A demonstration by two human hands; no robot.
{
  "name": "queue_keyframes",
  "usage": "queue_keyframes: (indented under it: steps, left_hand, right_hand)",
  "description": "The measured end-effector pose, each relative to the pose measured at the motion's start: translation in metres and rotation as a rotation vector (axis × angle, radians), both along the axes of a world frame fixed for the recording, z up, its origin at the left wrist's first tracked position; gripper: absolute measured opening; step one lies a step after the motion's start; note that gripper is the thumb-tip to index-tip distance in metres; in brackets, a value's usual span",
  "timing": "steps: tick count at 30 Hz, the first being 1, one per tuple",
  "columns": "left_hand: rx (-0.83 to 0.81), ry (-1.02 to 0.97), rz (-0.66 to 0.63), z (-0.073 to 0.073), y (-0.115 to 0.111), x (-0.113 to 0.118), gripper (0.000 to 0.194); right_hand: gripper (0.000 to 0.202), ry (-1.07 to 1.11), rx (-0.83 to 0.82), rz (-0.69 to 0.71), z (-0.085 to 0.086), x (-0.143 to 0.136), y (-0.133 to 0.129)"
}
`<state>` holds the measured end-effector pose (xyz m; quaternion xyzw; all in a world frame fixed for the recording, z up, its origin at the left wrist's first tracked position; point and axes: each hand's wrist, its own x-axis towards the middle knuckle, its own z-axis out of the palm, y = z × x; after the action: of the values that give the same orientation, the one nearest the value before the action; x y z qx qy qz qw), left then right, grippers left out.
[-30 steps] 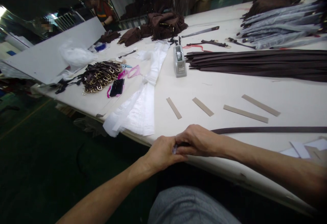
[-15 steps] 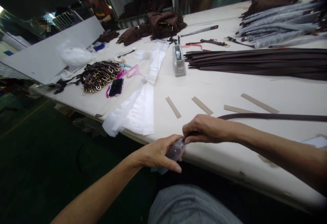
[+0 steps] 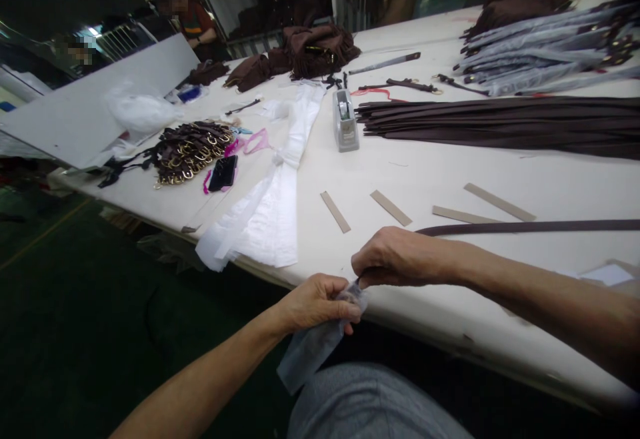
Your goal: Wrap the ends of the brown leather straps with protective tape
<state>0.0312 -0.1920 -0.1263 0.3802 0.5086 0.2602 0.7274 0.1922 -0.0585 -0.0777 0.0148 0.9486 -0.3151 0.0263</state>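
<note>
Hanging in fuller view than half a second earlier, one clear plastic sleeve (image 3: 309, 352) was pinched near its top by my left hand (image 3: 320, 304) beside the table (image 3: 370, 175) — my right hand (image 3: 395, 257) apparently gripped one dark strap (image 3: 530, 227), tip thus meeting sleeve.

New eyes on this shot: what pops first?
Probably the hands at the near table edge: the left hand holds a cloudy plastic sleeve, the right hand a dark strap near its upper end. Next, the bright white plastic left of centre, and gold-ringed brown pieces farther left.
</note>
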Motion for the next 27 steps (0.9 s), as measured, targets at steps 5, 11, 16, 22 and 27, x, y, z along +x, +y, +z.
queue_keyframes:
  steps: [5, 11, 16, 22, 27]
  left_hand:
    - [0.035, 0.138, 0.002, -0.006, -0.007, 0.001, 0.029]
    - [0.228, 0.402, 0.046, 0.004, -0.015, -0.008, 0.03]
    - [0.243, 0.513, 0.221, 0.01, -0.009, -0.012, 0.031]
    - [0.343, 0.701, 0.177, 0.015, -0.005, -0.006, 0.04]
    - [0.476, 0.806, 0.091, 0.024, -0.007, 0.004, 0.04]
  right_hand:
    - [0.011, -0.031, 0.03, 0.022, 0.001, -0.004, -0.007]
    - [0.024, -0.068, 0.113, -0.076, 0.015, 0.004, 0.005]
    - [0.023, 0.008, 0.141, -0.099, 0.029, 0.011, 0.011]
    - [0.032, -0.099, 0.24, -0.207, 0.027, 0.004, 0.0]
    - [0.026, -0.071, 0.025, -0.09, 0.017, -0.008, -0.007]
